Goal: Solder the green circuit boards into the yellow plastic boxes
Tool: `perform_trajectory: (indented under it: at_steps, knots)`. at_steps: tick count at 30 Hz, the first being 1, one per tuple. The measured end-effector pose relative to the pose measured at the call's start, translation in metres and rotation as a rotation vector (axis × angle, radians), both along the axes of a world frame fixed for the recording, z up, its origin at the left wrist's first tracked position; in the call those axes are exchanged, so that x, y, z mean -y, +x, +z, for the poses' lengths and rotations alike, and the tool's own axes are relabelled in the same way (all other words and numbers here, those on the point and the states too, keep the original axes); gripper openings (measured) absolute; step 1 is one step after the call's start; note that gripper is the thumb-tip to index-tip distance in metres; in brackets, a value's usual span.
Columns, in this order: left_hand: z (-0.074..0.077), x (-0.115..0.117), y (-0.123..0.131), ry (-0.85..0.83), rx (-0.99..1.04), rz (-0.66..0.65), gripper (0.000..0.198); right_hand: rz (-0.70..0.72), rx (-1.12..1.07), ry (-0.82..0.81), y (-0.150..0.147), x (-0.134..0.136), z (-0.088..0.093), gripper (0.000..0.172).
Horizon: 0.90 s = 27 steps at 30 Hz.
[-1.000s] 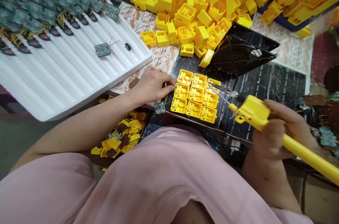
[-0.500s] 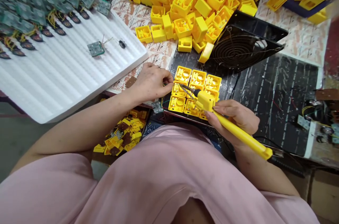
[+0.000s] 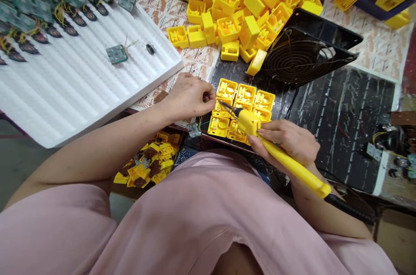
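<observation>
My left hand [image 3: 189, 97] rests at the left edge of a grid of open yellow plastic housings [image 3: 246, 95], its fingertips pinched on what looks like a thin wire. A small green circuit board [image 3: 194, 129] lies just below that hand, with thin wires running up from it. My right hand [image 3: 286, 138] grips a yellow soldering iron [image 3: 292, 162]. The iron's metal tip [image 3: 225, 106] sits over the housing at the grid's upper left. The iron's body hides part of the lower housings.
To the left, a white ribbed foam tray [image 3: 81, 88] holds wired green boards and small black discs. Loose yellow housings [image 3: 234, 6] are heaped ahead, beside a black fan grille [image 3: 305, 49]. A black mat [image 3: 341, 123] lies right. More housings [image 3: 151, 164] sit below my left forearm.
My right hand has swung the soldering iron in from the right, bringing its tip over the upper left of the grid. My left hand has stayed at the grid's edge.
</observation>
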State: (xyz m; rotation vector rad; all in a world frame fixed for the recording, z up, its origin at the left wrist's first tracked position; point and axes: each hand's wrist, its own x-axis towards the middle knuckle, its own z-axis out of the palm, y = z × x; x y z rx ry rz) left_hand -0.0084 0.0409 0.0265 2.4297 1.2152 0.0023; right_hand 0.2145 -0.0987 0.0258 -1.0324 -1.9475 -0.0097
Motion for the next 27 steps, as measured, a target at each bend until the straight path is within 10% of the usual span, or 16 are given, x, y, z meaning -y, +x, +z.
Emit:
perform_trajectory:
  at_steps: [10, 17, 27]
  knots:
    - [-0.001, -0.003, 0.001, 0.029, -0.028, -0.024, 0.024, -0.113, -0.097, -0.070, 0.014, 0.013, -0.001, 0.025]
    - [-0.001, -0.002, 0.001, 0.050, -0.032, -0.023, 0.024, -0.270, -0.087, -0.089, 0.016, 0.020, -0.011, 0.066]
    - [-0.001, 0.003, -0.005, 0.099, -0.018, -0.045, 0.022, -0.136, -0.171, -0.072, 0.010, 0.018, -0.004, 0.027]
